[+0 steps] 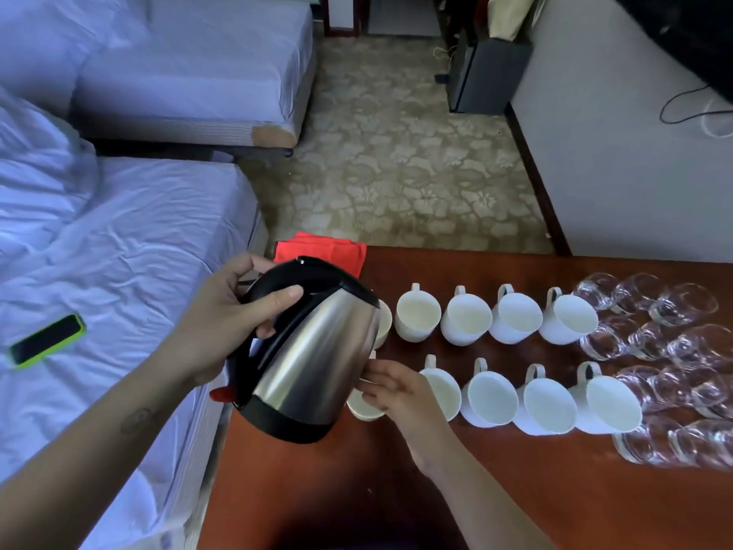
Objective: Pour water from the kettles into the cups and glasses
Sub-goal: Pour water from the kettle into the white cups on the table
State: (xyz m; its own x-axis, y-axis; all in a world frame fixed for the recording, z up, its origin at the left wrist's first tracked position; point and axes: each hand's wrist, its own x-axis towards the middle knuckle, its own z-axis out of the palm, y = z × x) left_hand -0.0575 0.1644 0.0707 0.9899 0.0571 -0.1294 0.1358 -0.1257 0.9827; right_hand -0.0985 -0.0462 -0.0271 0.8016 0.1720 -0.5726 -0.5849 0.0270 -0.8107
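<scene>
Left hand (pixel 222 315) is wrapped round the black handle of the steel kettle (pixel 317 351), thumb lying along the top near the lid, and holds it off the table (pixel 436 490), tipped to the right with its spout toward the left end of the two rows of white cups (pixel 466 317). From the head view, the only one given, the right hand (pixel 400 394) reaches in under the kettle body, its fingers curled lightly round the end cup (pixel 363 406) of the near row, as if steadying it where it stands. No stream of water shows at the spout, and the far-row cup just behind the kettle is mostly hidden. The cup interiors look pale and even, so I cannot tell whether any holds water. The clear glasses (pixel 674 343) crowd the right end of the table beyond the cups, and no water level can be made out in them either. With the kettle over the first cups of the rows, my judgement is that pouring is at or near its start, and most cups and all the glasses are left to fill. Only one kettle is in sight. A red cloth (pixel 321 248) lies at the table's far left corner, and a phone (pixel 47 341) rests on the bed (pixel 119 240).
</scene>
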